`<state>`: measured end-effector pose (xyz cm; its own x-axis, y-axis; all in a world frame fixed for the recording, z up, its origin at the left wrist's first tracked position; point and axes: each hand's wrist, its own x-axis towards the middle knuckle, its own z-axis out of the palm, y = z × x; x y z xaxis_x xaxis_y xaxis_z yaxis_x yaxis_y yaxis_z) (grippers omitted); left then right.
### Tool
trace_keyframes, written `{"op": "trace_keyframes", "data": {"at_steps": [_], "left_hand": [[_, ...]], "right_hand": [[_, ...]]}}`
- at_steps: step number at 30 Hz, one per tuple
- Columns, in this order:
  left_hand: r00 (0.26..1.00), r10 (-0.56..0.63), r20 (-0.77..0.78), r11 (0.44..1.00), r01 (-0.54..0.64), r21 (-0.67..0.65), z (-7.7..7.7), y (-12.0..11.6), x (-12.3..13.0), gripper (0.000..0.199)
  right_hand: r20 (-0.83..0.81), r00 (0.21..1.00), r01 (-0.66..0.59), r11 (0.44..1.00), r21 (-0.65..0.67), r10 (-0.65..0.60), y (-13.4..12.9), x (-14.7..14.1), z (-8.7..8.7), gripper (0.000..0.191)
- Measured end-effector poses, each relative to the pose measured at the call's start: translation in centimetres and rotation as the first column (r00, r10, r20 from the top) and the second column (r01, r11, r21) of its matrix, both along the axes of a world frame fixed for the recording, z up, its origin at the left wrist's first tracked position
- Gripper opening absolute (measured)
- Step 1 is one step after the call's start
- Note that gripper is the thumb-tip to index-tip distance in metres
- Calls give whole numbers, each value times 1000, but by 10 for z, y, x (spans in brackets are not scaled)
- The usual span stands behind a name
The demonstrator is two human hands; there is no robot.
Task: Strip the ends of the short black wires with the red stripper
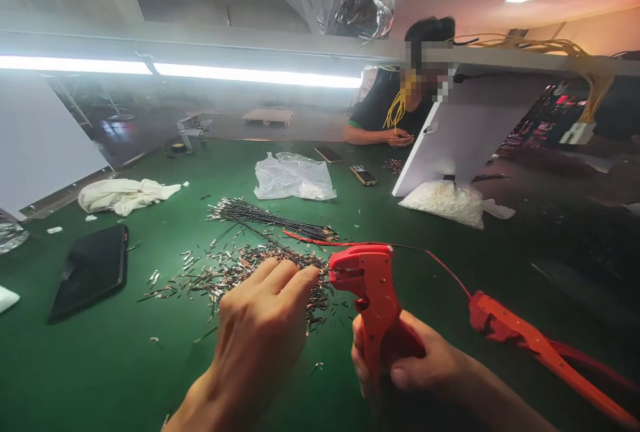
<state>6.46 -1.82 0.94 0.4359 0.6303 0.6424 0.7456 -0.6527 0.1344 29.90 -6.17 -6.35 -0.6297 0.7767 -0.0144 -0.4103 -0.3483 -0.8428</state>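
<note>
My right hand [400, 359] grips a red-orange wire stripper [377, 299] by its handles, the head upright and the jaws facing left. Close by those jaws is my left hand [265, 312], its fingers pinched together above a heap of short black wire scraps [200, 279]. The back of that hand hides its fingertips, so what they hold cannot be made out. Behind the heap lies a bundle of black wires [275, 215] with bare, coppery ends. A second red-orange wire stripper [525, 339] lies to the right, with a thin red-and-black strand [445, 265] running toward it.
A dark phone [93, 272] and a white cloth [127, 197] lie on the left of the green table. Farther back are a clear plastic bag [295, 177], two smaller phones and a white bag [445, 202] beside a leaning panel [465, 125]. A co-worker [380, 105] sits opposite.
</note>
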Motion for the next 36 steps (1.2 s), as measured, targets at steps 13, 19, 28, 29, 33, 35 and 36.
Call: {"op": "trace_keyframes", "data": {"at_steps": [13,19,28,29,33,35,36], "left_hand": [[996,63,-60,989,-55,136,4,-5,4,22],[996,85,-35,984,-78,157,1,-5,6,24],[996,47,-74,986,-34,164,6,-6,6,25],[996,43,-79,986,-30,161,7,-6,6,25],[995,44,-95,987,-29,156,8,-6,4,26],[994,41,-104,988,-25,153,7,-5,3,26],[994,39,-107,988,-23,150,7,-4,2,25]], "right_hand": [[-1,1000,-9,1000,-1,9,3,-5,-5,39],[-26,999,-22,999,-25,21,1,-4,-9,41],[2,999,-36,999,-8,36,3,-5,-9,38],[5,999,-34,999,-8,34,3,-5,-9,38],[21,1000,-20,1000,7,19,2,-7,-8,35],[26,1000,-8,1000,-10,8,2,-8,-8,35],[25,1000,-7,1000,-25,7,1,-8,-8,35]]}}
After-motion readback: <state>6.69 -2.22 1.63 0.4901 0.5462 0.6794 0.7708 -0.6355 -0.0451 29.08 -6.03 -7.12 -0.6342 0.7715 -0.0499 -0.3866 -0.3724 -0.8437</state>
